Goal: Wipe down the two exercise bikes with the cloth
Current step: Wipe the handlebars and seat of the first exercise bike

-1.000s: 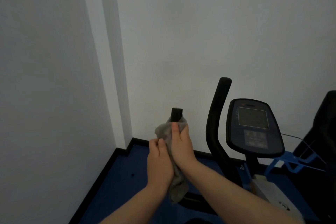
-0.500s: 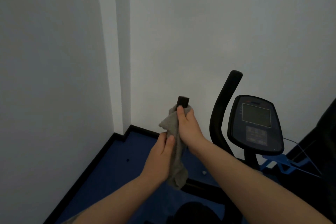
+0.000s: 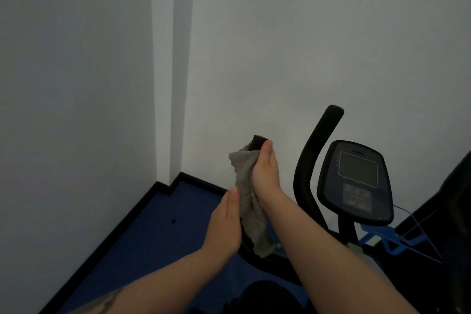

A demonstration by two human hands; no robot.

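Two hands work at the bike's left handlebar (image 3: 259, 142). The right hand (image 3: 265, 173) clenches the grey cloth (image 3: 248, 201) round the bar just below its black tip. The left hand (image 3: 225, 224) lies with straight fingers against the hanging cloth. Beside them stand the other handlebar (image 3: 312, 163) and the console (image 3: 356, 181), above the blue floor (image 3: 158, 232).

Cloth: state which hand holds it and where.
Right hand grips the cloth at its top, wrapped round the handlebar end. Left hand touches its side.
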